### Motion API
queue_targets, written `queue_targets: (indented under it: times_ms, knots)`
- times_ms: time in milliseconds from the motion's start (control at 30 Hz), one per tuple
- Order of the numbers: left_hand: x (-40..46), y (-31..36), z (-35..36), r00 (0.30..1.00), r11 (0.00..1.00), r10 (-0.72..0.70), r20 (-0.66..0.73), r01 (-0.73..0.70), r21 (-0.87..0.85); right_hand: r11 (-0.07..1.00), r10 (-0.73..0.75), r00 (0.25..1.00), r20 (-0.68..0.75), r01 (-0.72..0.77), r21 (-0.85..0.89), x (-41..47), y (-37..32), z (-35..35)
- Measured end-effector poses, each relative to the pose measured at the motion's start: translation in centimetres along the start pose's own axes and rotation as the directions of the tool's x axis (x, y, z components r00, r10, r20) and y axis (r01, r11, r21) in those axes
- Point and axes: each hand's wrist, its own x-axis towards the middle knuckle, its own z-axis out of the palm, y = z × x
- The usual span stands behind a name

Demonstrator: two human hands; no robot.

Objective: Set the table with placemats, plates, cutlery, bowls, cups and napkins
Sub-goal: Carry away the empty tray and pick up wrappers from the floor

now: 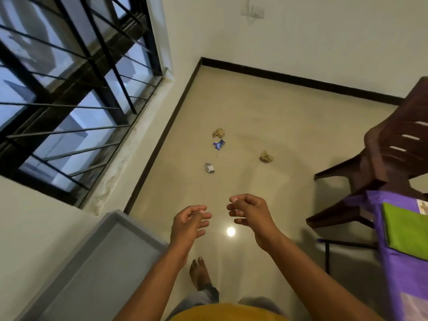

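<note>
Both my hands hang in front of me above the floor, holding nothing. My left hand (190,222) has its fingers loosely curled. My right hand (249,212) is beside it, fingers also loosely curled. At the right edge a table with a purple cloth (403,258) carries a green placemat (407,228). No plates, cutlery, bowls, cups or napkins are in view.
A brown plastic chair (393,144) stands at the right by the table. A grey surface (102,265) is at the lower left under a barred window (69,89). Crumpled papers (265,156) and wrappers (219,144) lie on the beige floor. My bare foot (199,272) is below my hands.
</note>
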Motion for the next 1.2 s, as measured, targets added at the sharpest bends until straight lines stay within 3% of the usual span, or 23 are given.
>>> queue_targets:
  times_ms: [267,533,933,1200]
  knots:
    - [6.8,4.9,2.3,0.995,0.995,-0.019,0.099,0.01,0.097,0.994,0.045,0.99,-0.134,-0.031,0.11,6.1,-2.9,-1.6]
    - [14.5,9.6,7.9,0.994,0.993,-0.047,0.1,0.035,0.112,0.991,0.074,0.978,-0.194,-0.049,0.127,14.8,-6.6,-5.9]
    - [24.6,15.3,16.7,0.984,0.986,-0.151,-0.089,0.156,0.054,0.989,0.14,0.99,-0.011,-0.14,-0.036,31.8,-14.6,-12.3]
    - [32.7,19.9,21.9,0.979,0.982,-0.183,-0.086,0.187,0.038,0.971,0.215,0.976,-0.014,-0.215,-0.105,41.9,-17.5,-13.3]
